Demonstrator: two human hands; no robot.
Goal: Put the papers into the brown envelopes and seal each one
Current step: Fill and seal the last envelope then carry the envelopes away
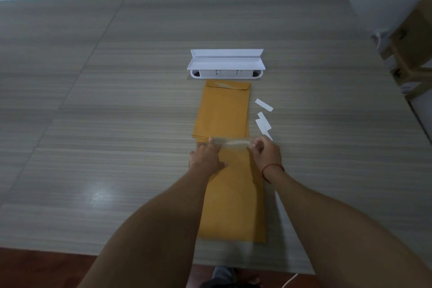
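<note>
Grip: left hand pressing flat on near envelope | right hand pinches its flap, blurred | just beyond grip: envelope stack, top flap down | right of that: white strips on bench | progress: stack likely sealed; this envelope mid-seal, papers unseen

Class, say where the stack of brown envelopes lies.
Head view: the stack of brown envelopes lies mid-table, in front of the white socket box, with white paper strips on its right.
</note>
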